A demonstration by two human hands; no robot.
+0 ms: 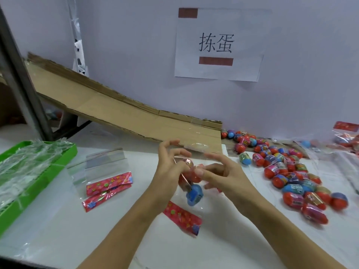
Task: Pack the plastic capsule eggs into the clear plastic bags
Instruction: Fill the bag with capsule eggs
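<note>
Both hands meet at the table's middle around a clear plastic bag (196,150) with a red flowered header (182,218) hanging toward me. My left hand (171,171) pinches the bag's side. My right hand (223,173) presses a red capsule egg (191,174) at the bag's mouth. A blue capsule egg (194,197) hangs lower inside the bag. A heap of red and blue capsule eggs (287,171) lies on the table to the right. Two empty clear bags (105,167) with red headers lie to the left.
A green tray (64,158) stuffed with clear plastic sits at the left edge. A cardboard sheet (120,111) slopes along the back wall. Filled bags (347,140) lie at the far right. A paper sign (217,45) hangs on the wall.
</note>
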